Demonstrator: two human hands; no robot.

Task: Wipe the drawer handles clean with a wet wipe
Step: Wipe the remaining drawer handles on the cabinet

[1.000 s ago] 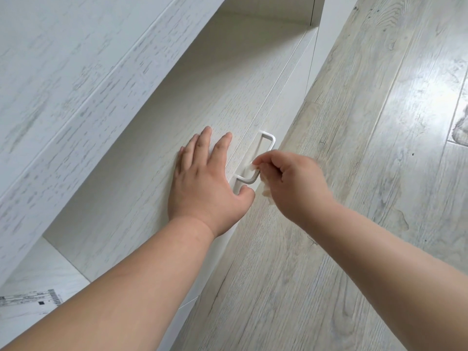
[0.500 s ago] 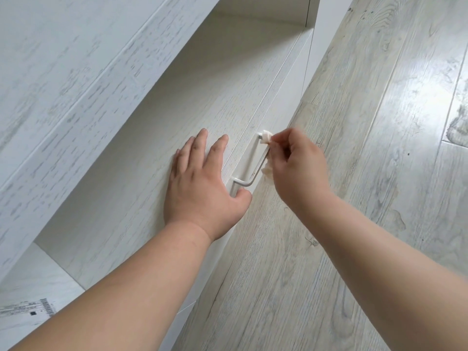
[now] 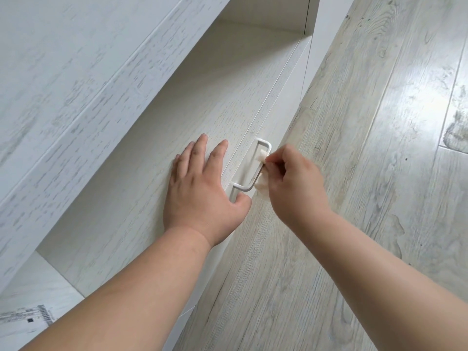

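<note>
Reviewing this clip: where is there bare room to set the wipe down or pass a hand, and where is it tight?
Free: the shelf surface beyond the left hand, up to the back wall, and the floor to the right of the right hand. Crowded: around the drawer handle, where the right hand pinches the wet wipe on the bar and the left thumb sits just below it.
</note>
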